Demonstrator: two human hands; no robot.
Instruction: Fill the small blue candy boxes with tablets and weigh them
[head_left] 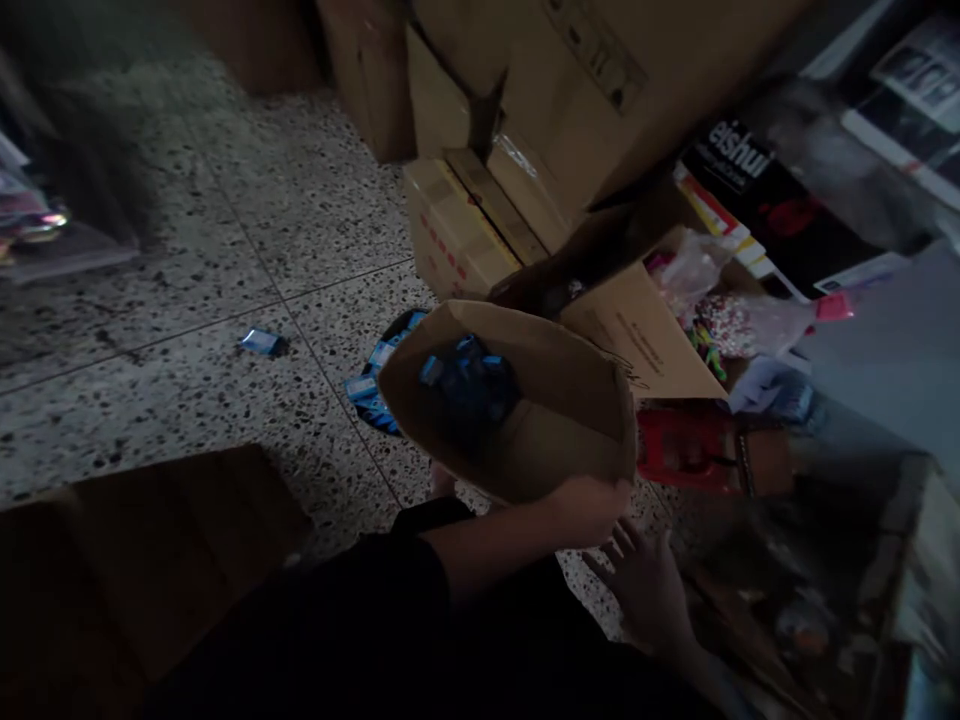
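Observation:
My left hand (592,510) is closed on the near rim of an open cardboard box (559,440), which is tilted above the floor. Several small blue packs (469,375) lie at the far left inside it, in shadow. Just right of and below that hand, my right hand (651,585) is held with its fingers spread and nothing in them. Partly hidden behind the box, a dark round container (386,430) is heaped with more blue packs (375,385). A single blue pack (261,342) lies apart on the speckled floor.
Large cardboard cartons (465,225) are stacked ahead. To the right are an open carton (637,330), plastic bags of small colourful items (727,320) and a red plastic object (682,450). A brown box-like object (150,540) stands at the lower left.

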